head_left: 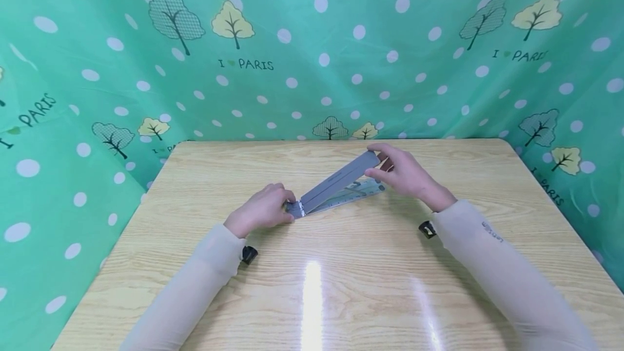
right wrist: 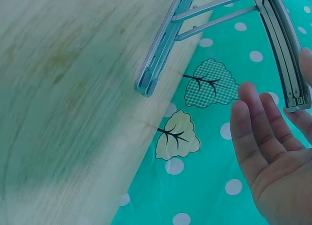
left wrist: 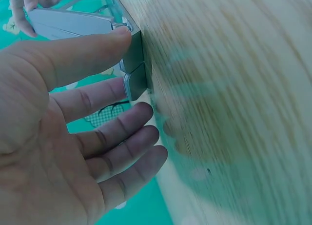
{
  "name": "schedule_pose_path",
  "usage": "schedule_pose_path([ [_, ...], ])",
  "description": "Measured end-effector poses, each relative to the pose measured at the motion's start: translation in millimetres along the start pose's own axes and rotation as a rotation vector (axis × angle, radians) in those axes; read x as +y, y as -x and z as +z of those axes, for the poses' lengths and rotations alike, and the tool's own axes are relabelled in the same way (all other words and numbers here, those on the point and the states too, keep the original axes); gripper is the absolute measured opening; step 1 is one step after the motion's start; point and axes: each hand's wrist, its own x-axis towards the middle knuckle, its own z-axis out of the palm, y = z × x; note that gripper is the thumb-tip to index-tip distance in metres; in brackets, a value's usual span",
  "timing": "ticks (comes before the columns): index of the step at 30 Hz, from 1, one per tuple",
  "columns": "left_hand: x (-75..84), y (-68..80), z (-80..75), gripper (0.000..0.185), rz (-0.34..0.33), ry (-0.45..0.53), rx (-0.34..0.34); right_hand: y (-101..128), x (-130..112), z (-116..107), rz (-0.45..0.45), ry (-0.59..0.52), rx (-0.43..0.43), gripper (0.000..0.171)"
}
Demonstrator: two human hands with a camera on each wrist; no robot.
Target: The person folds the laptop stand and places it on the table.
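A grey metal folding stand (head_left: 338, 182) lies on the wooden table (head_left: 341, 286), opened in a narrow V. My left hand (head_left: 287, 207) pinches its hinge end, thumb on top and index finger against the hinge block (left wrist: 135, 71). My right hand (head_left: 381, 162) holds the far tip of the raised upper plate (right wrist: 288, 54), thumb above and fingers below it. The lower plate (right wrist: 163, 44) stays flat on the table, joined to the upper one by thin struts (right wrist: 214, 12).
A green polka-dot cloth (head_left: 312, 58) with trees hangs behind and along both sides of the table. Small black wrist cameras (head_left: 249, 254) (head_left: 427, 229) sit at my sleeves. Bare wood lies between my arms and the table's front edge.
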Motion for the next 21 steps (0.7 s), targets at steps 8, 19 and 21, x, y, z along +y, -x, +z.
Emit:
schedule_pose_path([
  [8, -0.9, -5.9, -3.6, 0.04, -0.02, 0.032, -0.024, 3.4, -0.5, 2.5, 0.005, -0.013, 0.037, 0.064],
  [19, -12.2, -23.3, -12.0, 0.042, -0.113, 0.105, -0.086, 10.9, -7.5, 7.8, 0.027, -0.022, 0.107, 0.061],
  [21, -13.8, -26.4, -14.5, 0.042, -0.117, 0.114, -0.097, 13.4, -9.7, 8.9, 0.041, -0.022, 0.119, 0.061],
])
